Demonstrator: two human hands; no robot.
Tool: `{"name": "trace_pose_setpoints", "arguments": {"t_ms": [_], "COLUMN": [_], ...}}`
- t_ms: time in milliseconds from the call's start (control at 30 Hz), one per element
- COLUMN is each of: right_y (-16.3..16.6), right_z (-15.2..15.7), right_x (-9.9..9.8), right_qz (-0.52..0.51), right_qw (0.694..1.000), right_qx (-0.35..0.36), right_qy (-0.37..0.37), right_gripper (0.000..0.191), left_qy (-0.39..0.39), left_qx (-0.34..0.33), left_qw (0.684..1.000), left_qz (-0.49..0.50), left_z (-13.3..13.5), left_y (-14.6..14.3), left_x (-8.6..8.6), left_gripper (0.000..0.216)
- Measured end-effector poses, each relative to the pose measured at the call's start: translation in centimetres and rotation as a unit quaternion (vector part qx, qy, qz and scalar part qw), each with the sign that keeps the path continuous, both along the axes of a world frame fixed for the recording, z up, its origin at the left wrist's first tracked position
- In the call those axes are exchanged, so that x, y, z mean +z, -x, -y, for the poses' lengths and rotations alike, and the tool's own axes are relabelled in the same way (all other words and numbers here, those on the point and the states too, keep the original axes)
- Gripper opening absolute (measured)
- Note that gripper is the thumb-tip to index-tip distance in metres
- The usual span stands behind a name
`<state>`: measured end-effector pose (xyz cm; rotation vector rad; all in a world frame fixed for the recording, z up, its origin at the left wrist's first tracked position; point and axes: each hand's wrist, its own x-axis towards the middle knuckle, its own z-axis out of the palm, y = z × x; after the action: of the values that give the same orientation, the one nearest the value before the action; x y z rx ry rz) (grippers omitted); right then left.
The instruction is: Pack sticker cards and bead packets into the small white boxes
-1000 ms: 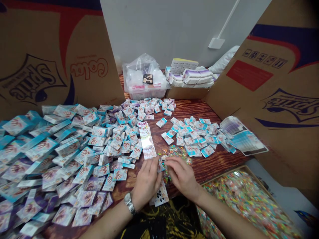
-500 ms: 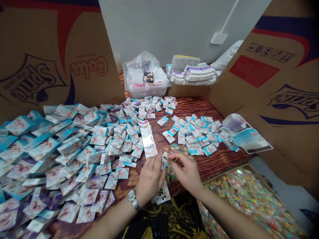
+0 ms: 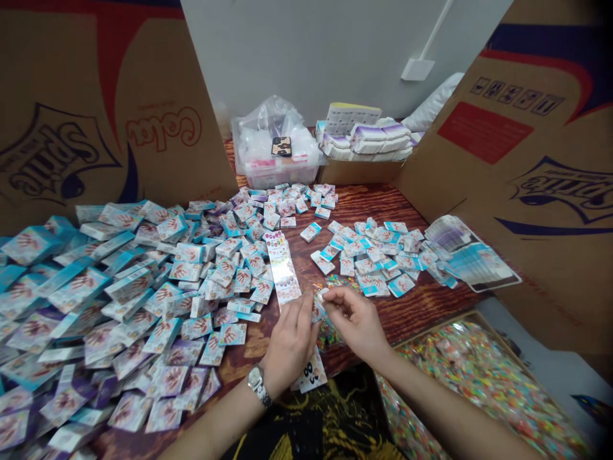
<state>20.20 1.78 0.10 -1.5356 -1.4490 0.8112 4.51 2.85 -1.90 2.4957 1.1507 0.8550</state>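
Observation:
My left hand [image 3: 290, 345], with a metal wristwatch [image 3: 257, 385], and my right hand [image 3: 357, 324] meet above the wooden table [image 3: 393, 313]. Between their fingertips is a small white-and-blue box [image 3: 317, 310], which both hands seem to pinch. A long sticker strip [image 3: 282, 271] lies just beyond my left fingers. Under my right fingers is a loose patch of shiny colourful packets [image 3: 326, 333]. A white card with black marks [image 3: 311, 374] lies below my hands, partly hidden by my left hand.
Heaped small boxes [image 3: 105, 306] cover the table's left side, and more lie scattered [image 3: 373, 259] ahead. A tray of colourful packets [image 3: 474, 383] sits at lower right. Cardboard panels [image 3: 527, 153] flank the table, with a plastic tub [image 3: 275, 160] behind.
My hands have drawn closer and risen slightly around the small box, which is now more upright. The whole view has shifted slightly with my head.

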Motion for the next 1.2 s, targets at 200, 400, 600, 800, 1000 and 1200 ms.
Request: {"name": "trace_pose_setpoints", "arguments": {"t_ms": [200,400,600,800,1000,1200], "right_y": [0.8,0.6,1.1,0.4,-0.8,-2.2], "right_z": [0.6,1.0,0.8,0.9,0.9,0.1], "right_x": [-0.5,-0.1,-0.7,0.0,2.3,3.4], "right_qz": [-0.067,-0.101,-0.125,-0.018,0.189,0.193], "right_qw": [0.997,0.995,0.99,0.999,0.97,0.959], "right_qx": [-0.014,-0.015,-0.064,0.016,0.114,0.188], "right_qy": [0.027,-0.001,-0.025,-0.03,-0.106,-0.094], "right_gripper": [0.01,0.009,0.008,0.022,0.016,0.019], "left_qy": [0.041,0.053,0.079,0.023,-0.004,0.065], "left_qx": [-0.013,-0.018,-0.023,-0.025,-0.03,-0.052], "left_qw": [0.999,0.998,0.995,0.998,0.998,0.994], "left_qz": [0.019,0.036,0.058,0.054,0.048,0.067], "left_z": [-0.3,-0.2,-0.4,-0.5,-0.6,-0.8], "left_y": [0.4,0.3,0.3,0.5,0.7,0.9], "left_x": [0.0,0.3,0.6,0.7,0.7,1.6], "left_gripper": [0.052,0.052,0.053,0.051,0.052,0.053]}}
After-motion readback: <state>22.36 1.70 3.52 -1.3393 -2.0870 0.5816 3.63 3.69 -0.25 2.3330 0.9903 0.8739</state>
